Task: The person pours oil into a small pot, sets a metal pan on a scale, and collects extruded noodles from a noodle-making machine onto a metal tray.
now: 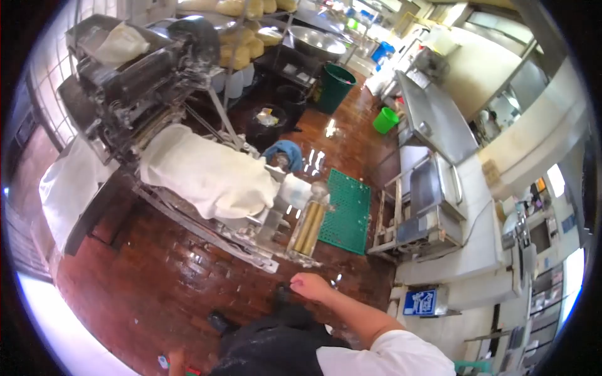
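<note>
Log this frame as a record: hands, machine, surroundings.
right hand: curled, nothing visibly held, nearest the brass-coloured rollers
left hand: bottom edge, grip unclear
machine: large, dark, pale cloth-like sheet draped over its bed
floor: reddish-brown, shiny
green mat: on floor, beside rollers
bins: dark green bin, smaller bright green bin
far right of mat: metal counter

Rollers (307,229) stand ahead; rightward floor (365,277) seems passable.

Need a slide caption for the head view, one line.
Right hand held out in front of a machine partly draped with pale cloth, a green mat on the shiny red floor beyond.
</note>
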`<state>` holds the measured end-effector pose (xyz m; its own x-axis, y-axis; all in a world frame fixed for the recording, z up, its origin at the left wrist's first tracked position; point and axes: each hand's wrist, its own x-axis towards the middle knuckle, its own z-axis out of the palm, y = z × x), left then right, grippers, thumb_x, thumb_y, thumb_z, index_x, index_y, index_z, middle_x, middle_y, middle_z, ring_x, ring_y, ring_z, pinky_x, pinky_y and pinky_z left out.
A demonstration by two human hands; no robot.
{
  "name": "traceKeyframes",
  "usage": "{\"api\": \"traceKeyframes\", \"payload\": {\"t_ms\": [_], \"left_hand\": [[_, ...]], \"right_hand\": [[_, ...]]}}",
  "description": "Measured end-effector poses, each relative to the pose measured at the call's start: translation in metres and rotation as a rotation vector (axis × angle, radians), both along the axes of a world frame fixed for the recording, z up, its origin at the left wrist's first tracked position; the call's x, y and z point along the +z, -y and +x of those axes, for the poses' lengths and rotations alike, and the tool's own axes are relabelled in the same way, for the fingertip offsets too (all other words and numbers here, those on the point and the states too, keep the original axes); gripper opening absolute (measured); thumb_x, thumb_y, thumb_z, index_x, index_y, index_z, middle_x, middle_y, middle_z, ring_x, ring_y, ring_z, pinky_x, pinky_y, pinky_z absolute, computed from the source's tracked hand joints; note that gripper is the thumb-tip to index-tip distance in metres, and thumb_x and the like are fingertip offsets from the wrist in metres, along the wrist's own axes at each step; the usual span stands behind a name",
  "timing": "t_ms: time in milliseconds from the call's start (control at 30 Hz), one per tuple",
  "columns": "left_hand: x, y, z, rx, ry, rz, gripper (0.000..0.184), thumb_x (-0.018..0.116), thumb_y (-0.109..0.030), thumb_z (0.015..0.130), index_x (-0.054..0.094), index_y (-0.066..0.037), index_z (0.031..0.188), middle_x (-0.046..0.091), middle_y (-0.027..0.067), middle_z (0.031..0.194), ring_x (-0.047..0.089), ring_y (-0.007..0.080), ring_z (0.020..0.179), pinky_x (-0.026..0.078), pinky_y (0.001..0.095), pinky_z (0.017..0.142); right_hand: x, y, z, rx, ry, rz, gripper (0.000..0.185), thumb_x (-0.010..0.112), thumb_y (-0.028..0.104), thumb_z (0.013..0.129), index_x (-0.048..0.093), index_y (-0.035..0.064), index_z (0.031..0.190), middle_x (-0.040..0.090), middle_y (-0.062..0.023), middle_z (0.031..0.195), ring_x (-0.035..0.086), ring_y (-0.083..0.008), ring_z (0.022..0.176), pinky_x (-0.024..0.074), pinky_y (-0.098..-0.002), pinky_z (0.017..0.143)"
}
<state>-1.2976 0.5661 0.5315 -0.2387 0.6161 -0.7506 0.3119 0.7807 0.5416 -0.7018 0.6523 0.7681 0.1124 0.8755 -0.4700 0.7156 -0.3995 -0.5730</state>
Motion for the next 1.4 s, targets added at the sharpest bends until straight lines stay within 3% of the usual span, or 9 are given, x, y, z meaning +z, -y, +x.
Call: {"api": "traceKeyframes", "payload": {"t_ms": [100, 233, 400, 500, 667, 833, 1067, 1233, 1400], "left_hand": [[0.002, -0.054, 0.038, -0.156, 0.028, 0.162, 0.023, 0.061, -0.029, 0.078, 0.062, -0.007, 0.087, 0.061, 0.0089, 0.07, 0.059, 0.0216, 0.059, 0.046, 0.0369, 0.052], [0.173, -0.122, 0.245, -0.075, 0.243, 0.034, 0.035, 0.059, -0.037, 0.081, 0.062, -0.007, 0.098, 0.066, 0.0094, 0.09, 0.062, 0.0198, 0.072, 0.048, 0.0363, 0.058], [0.232, -0.137, 0.507, -0.766, 0.477, -0.375, 0.043, 0.06, -0.039, 0.084, 0.058, -0.005, 0.11, 0.064, 0.0069, 0.097, 0.061, 0.0172, 0.084, 0.049, 0.0304, 0.07], [0.269, -0.128, 0.619, -1.256, 0.414, -0.261, 0.05, 0.061, -0.043, 0.084, 0.056, -0.004, 0.115, 0.063, 0.0061, 0.1, 0.059, 0.014, 0.086, 0.047, 0.0253, 0.068], [0.257, -0.132, 0.656, -1.253, 0.364, 0.211, 0.053, 0.058, -0.048, 0.085, 0.056, -0.006, 0.117, 0.062, 0.0096, 0.103, 0.059, 0.0202, 0.093, 0.048, 0.0341, 0.076], [0.289, -0.126, 0.638, -1.056, 0.06, 0.279, 0.054, 0.053, -0.05, 0.085, 0.057, -0.005, 0.115, 0.063, 0.0155, 0.105, 0.06, 0.0279, 0.097, 0.047, 0.0381, 0.082], [0.289, 0.057, 0.612, -0.185, -0.084, 0.522, 0.047, 0.056, -0.044, 0.085, 0.057, -0.004, 0.111, 0.063, 0.0132, 0.103, 0.061, 0.0283, 0.095, 0.047, 0.0389, 0.081], [0.253, 0.22, 0.63, 0.403, -0.068, 0.283, 0.043, 0.058, -0.044, 0.08, 0.063, -0.007, 0.102, 0.066, 0.0143, 0.094, 0.062, 0.0297, 0.09, 0.047, 0.039, 0.078], [0.218, 0.316, 0.655, 0.603, -0.063, 0.169, 0.041, 0.058, -0.043, 0.081, 0.066, -0.006, 0.097, 0.066, 0.014, 0.092, 0.063, 0.0279, 0.089, 0.047, 0.0379, 0.077]], "right_hand": [[0.004, 0.021, 0.044, -0.071, -0.045, -0.026, 0.031, 0.061, 0.03, 0.082, 0.064, 0.0074, 0.103, 0.067, -0.012, 0.093, 0.065, -0.0243, 0.085, 0.0506, -0.0337, 0.077], [0.006, 0.051, 0.142, -0.165, -0.125, 0.064, 0.031, 0.062, 0.029, 0.082, 0.063, 0.0069, 0.104, 0.067, -0.0118, 0.096, 0.065, -0.0226, 0.086, 0.0506, -0.0334, 0.077], [0.02, 0.131, 0.29, -0.573, -0.209, 0.157, 0.032, 0.062, 0.027, 0.083, 0.063, 0.0032, 0.103, 0.067, -0.012, 0.093, 0.064, -0.0218, 0.086, 0.0492, -0.0324, 0.078], [0.016, 0.18, 0.374, -0.74, -0.215, 0.244, 0.029, 0.065, 0.022, 0.082, 0.064, 0.0009, 0.102, 0.067, -0.0093, 0.093, 0.063, -0.0171, 0.086, 0.049, -0.0301, 0.077], [-0.003, 0.195, 0.425, -0.885, -0.318, 0.293, 0.024, 0.063, 0.015, 0.081, 0.062, 0.0019, 0.1, 0.063, -0.0044, 0.079, 0.057, -0.0089, 0.063, 0.0439, -0.0222, 0.052], [-0.031, 0.135, 0.395, -0.485, -0.477, 0.132, 0.026, 0.064, 0.015, 0.081, 0.061, 0.001, 0.102, 0.063, -0.0048, 0.077, 0.058, -0.0105, 0.064, 0.0455, -0.023, 0.054], [-0.067, 0.005, 0.358, 0.556, -0.418, -0.361, 0.022, 0.06, 0.013, 0.084, 0.06, 0.0019, 0.103, 0.066, -0.007, 0.082, 0.06, -0.0134, 0.064, 0.0492, -0.0251, 0.056], [-0.025, -0.037, 0.254, 0.56, -0.51, -0.275, 0.018, 0.06, 0.013, 0.082, 0.061, 0.003, 0.097, 0.06, -0.0027, 0.073, 0.052, -0.0074, 0.056, 0.0404, -0.0225, 0.045], [0.006, 0.033, 0.185, 0.837, -0.429, -0.275, 0.019, 0.061, 0.014, 0.083, 0.061, 0.0026, 0.099, 0.062, -0.0033, 0.076, 0.055, -0.0087, 0.061, 0.0435, -0.0216, 0.051]]}}
